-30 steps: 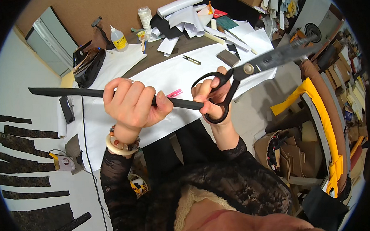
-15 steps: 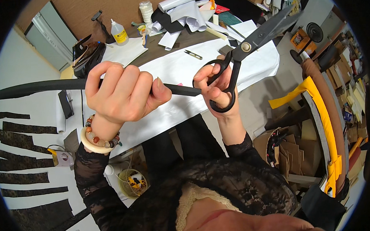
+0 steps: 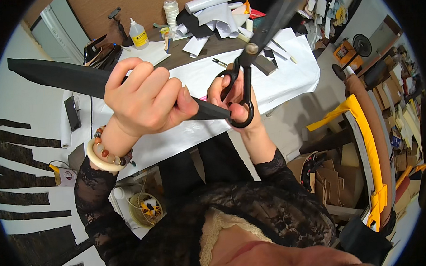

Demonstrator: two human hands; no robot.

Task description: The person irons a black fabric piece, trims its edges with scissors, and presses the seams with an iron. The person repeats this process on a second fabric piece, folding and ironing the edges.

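A long, flat black strip [image 3: 54,79] is held in the air above the worktable. My left hand [image 3: 145,100] is closed round its middle, and the wider end juts out to the left. The narrow right end reaches the thumb of my right hand [image 3: 239,112], by a handle loop. In that hand is a pair of large black scissors [image 3: 251,49], thumb and fingers in the loops. Their blades point up and away, blurred and apart from the strip. The left fist hides the strip's middle.
White sheeting [image 3: 287,82] covers the table front. Small thread snips [image 3: 218,63] lie behind my right hand. A glue bottle [image 3: 138,35] and paper rolls [image 3: 212,1] stand farther back. Dark cut strips [image 3: 34,236] line the left; a bin [image 3: 145,209] sits below.
The strip has turned to show more of its broad face, its left end now higher. The scissors have shifted left and their blades point more steeply upward.
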